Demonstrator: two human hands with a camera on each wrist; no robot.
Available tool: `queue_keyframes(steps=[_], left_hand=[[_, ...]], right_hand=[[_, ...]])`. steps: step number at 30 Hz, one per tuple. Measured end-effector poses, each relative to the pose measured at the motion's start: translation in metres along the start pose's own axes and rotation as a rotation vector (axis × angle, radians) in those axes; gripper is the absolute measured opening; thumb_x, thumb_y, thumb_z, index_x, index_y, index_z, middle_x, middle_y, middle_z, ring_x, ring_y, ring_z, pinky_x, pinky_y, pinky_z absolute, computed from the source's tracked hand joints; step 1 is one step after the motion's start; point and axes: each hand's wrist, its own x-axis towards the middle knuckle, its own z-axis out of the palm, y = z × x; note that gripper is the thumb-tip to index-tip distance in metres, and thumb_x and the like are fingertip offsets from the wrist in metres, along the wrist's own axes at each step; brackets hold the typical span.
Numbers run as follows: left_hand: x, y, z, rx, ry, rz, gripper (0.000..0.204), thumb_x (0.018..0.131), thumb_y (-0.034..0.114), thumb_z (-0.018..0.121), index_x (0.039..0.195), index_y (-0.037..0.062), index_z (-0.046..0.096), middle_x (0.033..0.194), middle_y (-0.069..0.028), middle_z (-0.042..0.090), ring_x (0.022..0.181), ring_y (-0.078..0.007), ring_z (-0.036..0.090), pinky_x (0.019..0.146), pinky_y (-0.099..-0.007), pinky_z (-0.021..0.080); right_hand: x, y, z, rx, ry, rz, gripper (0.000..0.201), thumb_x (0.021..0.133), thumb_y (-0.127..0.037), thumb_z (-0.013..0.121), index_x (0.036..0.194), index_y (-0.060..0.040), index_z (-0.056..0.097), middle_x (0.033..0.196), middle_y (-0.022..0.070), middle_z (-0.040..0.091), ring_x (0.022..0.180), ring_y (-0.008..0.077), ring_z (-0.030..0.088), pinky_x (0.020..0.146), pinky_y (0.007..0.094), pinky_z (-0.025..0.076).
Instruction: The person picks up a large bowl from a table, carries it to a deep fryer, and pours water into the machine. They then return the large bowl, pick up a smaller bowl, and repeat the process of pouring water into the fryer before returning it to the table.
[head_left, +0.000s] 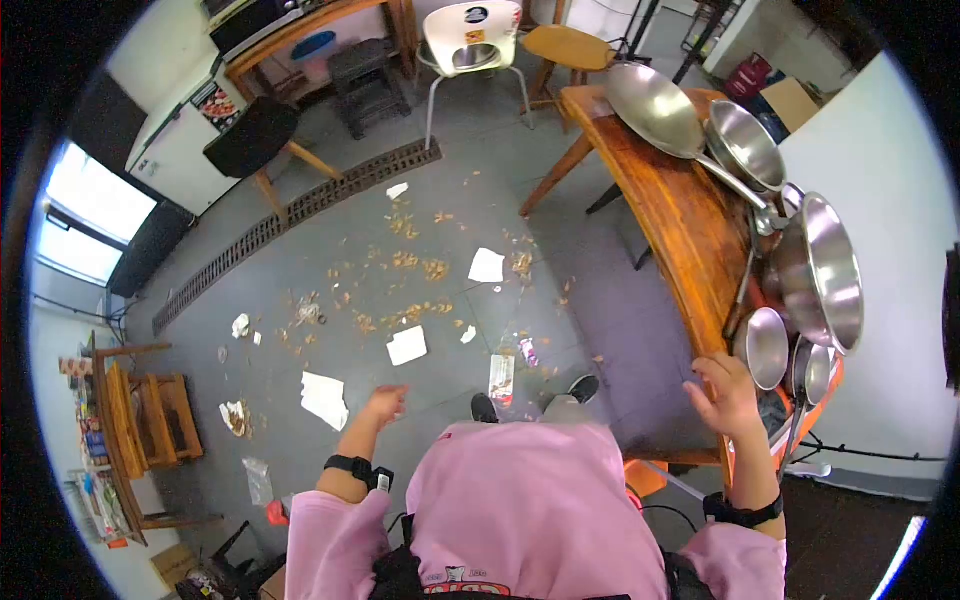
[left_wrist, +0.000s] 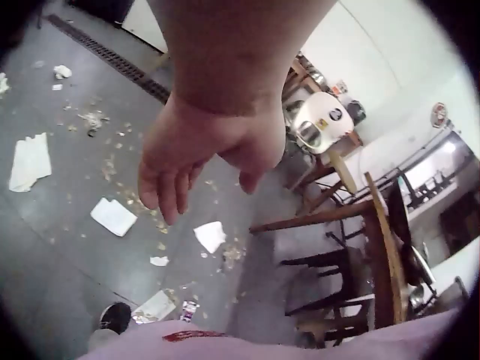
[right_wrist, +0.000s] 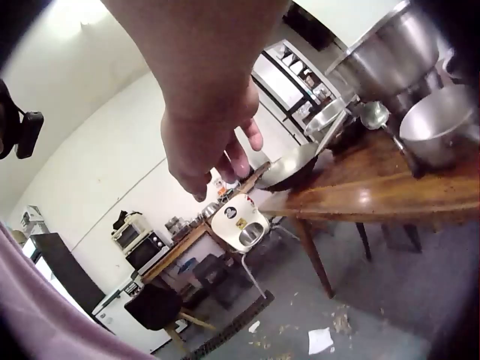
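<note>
Left hand [head_left: 388, 403] hangs loosely spread above the littered floor [head_left: 625, 320], holding nothing; right hand [head_left: 728, 393] likewise holds nothing, fingers loosely bent near the edge of the wooden table [head_left: 668, 215]; small steel pot [head_left: 767, 348] on that table, just beyond; probably light, stiff, slick, best pinched at the rim; large steel bowl [head_left: 800, 285] past it probably heavier, wants both hands; table edge close, knock-off risk; farther out, white paper [head_left: 487, 266] should lift easily, soft, with open room around.
</note>
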Motion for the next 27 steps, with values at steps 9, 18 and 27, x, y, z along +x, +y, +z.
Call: queue_keyframes(steps=[9, 18, 27], left_hand=[[0.033, -0.155, -0.054, 0.335, 0.239, -0.216, 0.061, 0.069, 0.043, 0.058, 0.101, -0.0084, 0.052, 0.105, -0.0238, 0.052, 0.102, -0.0326, 0.048, 0.086, -0.0353, 0.038], [0.118, -0.178, -0.032, 0.681, 0.137, 0.167, 0.063, 0.070, 0.043, 0.057, 0.108, -0.0065, 0.047, 0.110, -0.0241, 0.048, 0.108, -0.0317, 0.044, 0.089, -0.0323, 0.037], [0.134, -0.057, -0.141, 0.434, 0.282, 0.102, 0.063, 0.074, 0.046, 0.052, 0.104, -0.0086, 0.049, 0.103, -0.0220, 0.053, 0.100, -0.0323, 0.050, 0.087, -0.0333, 0.038]], right_hand=[[0.017, 0.014, 0.091, 0.153, -0.364, 0.310, 0.031, 0.065, -0.022, 0.065, 0.090, -0.0061, 0.054, 0.079, 0.0092, 0.054, 0.063, 0.0224, 0.054, 0.059, 0.0326, 0.045], [0.064, 0.063, 0.202, 0.712, -0.573, 0.736, 0.026, 0.072, -0.020, 0.064, 0.087, -0.0022, 0.052, 0.068, 0.0047, 0.054, 0.060, 0.0129, 0.052, 0.053, 0.0272, 0.043], [0.158, 0.141, 0.296, 0.793, -0.732, 1.075, 0.026, 0.075, -0.030, 0.060, 0.090, -0.0096, 0.053, 0.074, 0.0021, 0.057, 0.060, 0.0124, 0.055, 0.050, 0.0267, 0.042]])
